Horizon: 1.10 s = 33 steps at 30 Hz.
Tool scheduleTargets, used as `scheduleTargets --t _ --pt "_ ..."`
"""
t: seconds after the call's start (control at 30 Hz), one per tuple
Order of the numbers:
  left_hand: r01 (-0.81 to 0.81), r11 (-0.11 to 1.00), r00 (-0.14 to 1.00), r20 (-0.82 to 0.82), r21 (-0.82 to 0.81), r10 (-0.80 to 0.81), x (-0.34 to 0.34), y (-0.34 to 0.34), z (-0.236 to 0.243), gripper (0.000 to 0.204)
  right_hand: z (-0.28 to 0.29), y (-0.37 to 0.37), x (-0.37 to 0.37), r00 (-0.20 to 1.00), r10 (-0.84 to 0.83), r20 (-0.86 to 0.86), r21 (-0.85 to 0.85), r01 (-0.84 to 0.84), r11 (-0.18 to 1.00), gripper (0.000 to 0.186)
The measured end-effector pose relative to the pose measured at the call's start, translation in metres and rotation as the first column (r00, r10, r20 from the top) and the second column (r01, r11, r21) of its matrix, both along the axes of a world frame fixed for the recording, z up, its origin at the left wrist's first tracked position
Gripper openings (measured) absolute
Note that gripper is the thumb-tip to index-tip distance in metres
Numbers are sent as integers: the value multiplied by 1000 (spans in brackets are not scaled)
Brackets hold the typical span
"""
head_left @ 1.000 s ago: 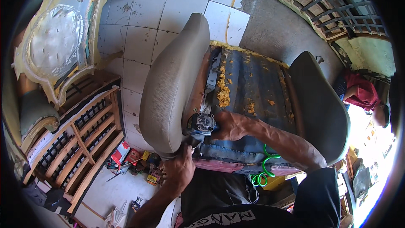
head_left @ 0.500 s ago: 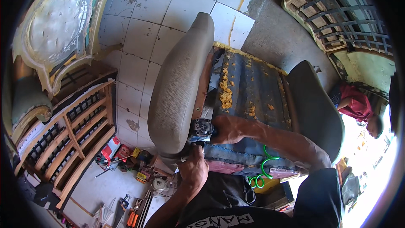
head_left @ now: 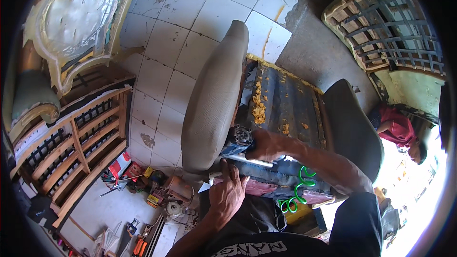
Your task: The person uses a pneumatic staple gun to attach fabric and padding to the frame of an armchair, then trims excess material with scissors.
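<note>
My right hand (head_left: 262, 145) grips a blue and silver staple gun (head_left: 236, 139) at the lower end of a grey padded armrest (head_left: 212, 93). The tool is tilted, its long silver magazine showing. My left hand (head_left: 227, 192) rests just below it at the armrest's bottom edge, fingers extended over a dark strip of material; their tips are partly shaded. The armrest is attached along one side of a seat frame (head_left: 283, 95) covered in dark worn webbing with crumbled yellow foam. A second grey armrest (head_left: 352, 133) is on the right. A green coiled hose (head_left: 304, 181) hangs at the front.
An ornate pale chair frame (head_left: 104, 47) and a wooden slatted frame (head_left: 76, 145) stand left, above scattered tools (head_left: 143, 176). A webbed sofa frame (head_left: 381, 28) is upper right; below it is a person in red (head_left: 400, 128) beside a bright opening. Tiled floor (head_left: 166, 52) surrounds the seat.
The staple gun has tilted, bringing its magazine into sight. My left hand's fingers have straightened from a curled position. The armrest sits further right in view.
</note>
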<state>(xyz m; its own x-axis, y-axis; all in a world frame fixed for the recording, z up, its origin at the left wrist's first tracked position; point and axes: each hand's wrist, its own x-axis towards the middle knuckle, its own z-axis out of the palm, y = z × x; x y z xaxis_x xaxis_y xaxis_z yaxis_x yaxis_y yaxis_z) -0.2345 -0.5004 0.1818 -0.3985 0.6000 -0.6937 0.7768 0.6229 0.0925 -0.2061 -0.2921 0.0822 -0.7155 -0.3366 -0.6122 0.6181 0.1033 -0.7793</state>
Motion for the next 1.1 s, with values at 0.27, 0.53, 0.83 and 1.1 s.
scheduleTargets --t 0.27,0.53,0.83,1.1 --pt "52 998 996 67 32 -54 -2 -12 2 64 28 -11 -16 986 113 119 144 -130 981 41" --pt "241 970 964 -126 30 -235 7 -22 -11 48 0 -20 8 993 57 107 47 -62 997 39" --pt "139 985 988 -83 97 -132 4 -24 -9 43 32 -14 -13 981 107 163 51 -117 992 37" --pt "106 983 994 -43 149 -101 5 -33 -13 47 36 -12 -13 962 134 237 93 -160 983 41"
